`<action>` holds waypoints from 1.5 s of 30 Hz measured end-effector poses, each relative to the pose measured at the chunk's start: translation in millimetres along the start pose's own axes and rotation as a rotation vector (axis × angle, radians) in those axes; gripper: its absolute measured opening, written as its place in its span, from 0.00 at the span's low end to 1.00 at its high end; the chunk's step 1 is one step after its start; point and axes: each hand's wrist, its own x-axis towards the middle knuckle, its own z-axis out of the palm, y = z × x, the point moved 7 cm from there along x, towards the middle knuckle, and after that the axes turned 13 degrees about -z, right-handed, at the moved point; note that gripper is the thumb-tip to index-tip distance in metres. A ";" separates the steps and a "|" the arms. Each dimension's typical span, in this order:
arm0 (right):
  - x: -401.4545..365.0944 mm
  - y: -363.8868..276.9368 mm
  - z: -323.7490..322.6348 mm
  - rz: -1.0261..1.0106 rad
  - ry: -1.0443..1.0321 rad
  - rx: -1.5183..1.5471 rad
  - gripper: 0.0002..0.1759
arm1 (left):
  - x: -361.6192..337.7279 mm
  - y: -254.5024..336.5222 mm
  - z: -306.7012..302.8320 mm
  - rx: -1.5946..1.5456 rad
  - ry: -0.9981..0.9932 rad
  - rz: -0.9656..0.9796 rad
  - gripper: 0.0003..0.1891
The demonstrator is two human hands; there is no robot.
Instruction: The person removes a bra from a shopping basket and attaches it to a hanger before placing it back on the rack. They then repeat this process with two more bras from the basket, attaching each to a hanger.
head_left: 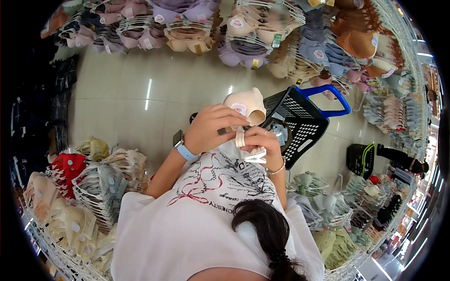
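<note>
A cream bra [249, 100] with a round pink-and-white label is held up in front of my white T-shirt, its moulded cup facing away from me. My left hand [213, 125], with a watch on a light blue band, is closed on the near edge of the bra. My right hand [265, 144] grips its folded strap [240, 136], close to my left fingertips. Under the right fingers sticks out a white plastic piece [256, 156], which looks like part of a hanger. Exactly where the fingertips pinch is partly hidden.
A black shopping basket cart [300, 124] with a blue handle stands just ahead to the right, some items inside. Racks of hanging bras [187, 35] line the far side; more racks [98, 187] flank me. Farther right, a person stands by a black basket [361, 159].
</note>
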 end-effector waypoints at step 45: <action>54.7 -14.2 -117.6 0.195 0.420 -0.022 0.26 | 63.3 -13.7 4.0 0.401 -0.197 -0.192 0.08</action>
